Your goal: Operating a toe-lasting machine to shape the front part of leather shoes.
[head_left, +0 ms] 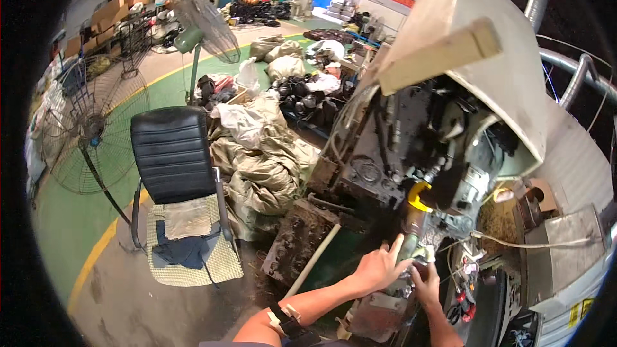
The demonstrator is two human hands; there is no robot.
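Observation:
Both my hands are over a grimy machine at the right of centre. My left hand (379, 270) has its fingers stretched apart, the index finger lying along the lower end of a dull cylindrical part (412, 223). Close beside it, my right hand (426, 286) is closed, fingertips at a small pale green-white piece (423, 254). What it grips is too small to make out. A bright yellow curved piece (419, 197) sits around the upper end of the cylindrical part. Below my hands is a worn, dirty metal block (379, 316).
A white machine hood (475, 45) rises ahead, with a cardboard strip (443, 58) across its edge. To the left stand a black office chair (170, 148), two fans (96, 125) and heaped beige sacks (263, 167). Red-handled tools (464, 302) lie right of my right hand.

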